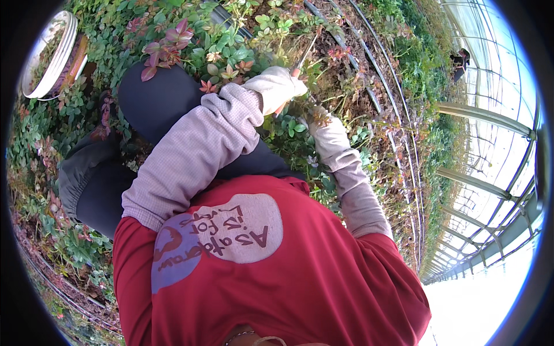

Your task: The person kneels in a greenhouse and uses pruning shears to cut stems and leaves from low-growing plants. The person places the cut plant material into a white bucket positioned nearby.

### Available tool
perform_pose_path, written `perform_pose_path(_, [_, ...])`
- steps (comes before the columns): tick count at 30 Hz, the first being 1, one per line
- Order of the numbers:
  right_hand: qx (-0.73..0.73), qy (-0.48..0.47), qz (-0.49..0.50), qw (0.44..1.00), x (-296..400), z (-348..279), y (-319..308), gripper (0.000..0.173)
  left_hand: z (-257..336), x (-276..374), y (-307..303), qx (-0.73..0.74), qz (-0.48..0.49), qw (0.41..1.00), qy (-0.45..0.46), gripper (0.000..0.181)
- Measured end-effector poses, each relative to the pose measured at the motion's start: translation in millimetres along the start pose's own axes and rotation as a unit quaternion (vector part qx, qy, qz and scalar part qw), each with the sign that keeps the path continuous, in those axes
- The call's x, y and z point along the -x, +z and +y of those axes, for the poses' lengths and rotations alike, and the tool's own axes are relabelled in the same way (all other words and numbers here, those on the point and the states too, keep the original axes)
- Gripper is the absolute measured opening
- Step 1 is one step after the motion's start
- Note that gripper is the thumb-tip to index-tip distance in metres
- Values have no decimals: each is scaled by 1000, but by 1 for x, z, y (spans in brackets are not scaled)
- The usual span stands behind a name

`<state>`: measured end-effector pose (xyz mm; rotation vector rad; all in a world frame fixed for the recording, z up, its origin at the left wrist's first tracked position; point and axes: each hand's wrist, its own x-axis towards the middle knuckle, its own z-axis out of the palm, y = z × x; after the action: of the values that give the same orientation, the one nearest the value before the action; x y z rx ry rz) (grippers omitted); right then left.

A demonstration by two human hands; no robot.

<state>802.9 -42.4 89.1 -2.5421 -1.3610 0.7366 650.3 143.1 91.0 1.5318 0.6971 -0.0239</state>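
My left hand (281, 91), in a pale work glove, is closed around a hand tool with a narrow metal blade (307, 52) that points up and away among the plants. Parts of an orange handle seem to show at both sides of the glove. My right hand (331, 134), gloved too, is low in the foliage beside a reddish-brown leafy sprig (320, 116). Leaves hide its fingertips, so whether it grips a stem cannot be made out. Between the hands grows a green leafy plant (294, 125). Light checked sleeves cover both forearms.
A white bucket (71, 56) with plant material inside leans at the upper left. Dense rose-like plants (233, 47) surround my dark-clad knees. Thin irrigation pipes (368, 47) run along the soil at the right. Farther off, a person (461, 62) is by the greenhouse frame (484, 119).
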Motion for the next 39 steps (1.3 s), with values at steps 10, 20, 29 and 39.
perform_pose_path(10, [61,-53,46,996,16,-6,5,33,-6,-7,-2,60,30,997,-35,36])
perform_pose_path(20, [126,-312,167,927,43,9,38,5,-36,-17,9,227,42,973,-15,27])
perform_pose_path(29, [-598,-49,52,798,57,58,-36,28,-22,-1,20,253,58,966,6,29])
perform_pose_path(39, [-507,-176,142,832,-20,19,-216,30,-22,-6,17,80,89,992,-45,34])
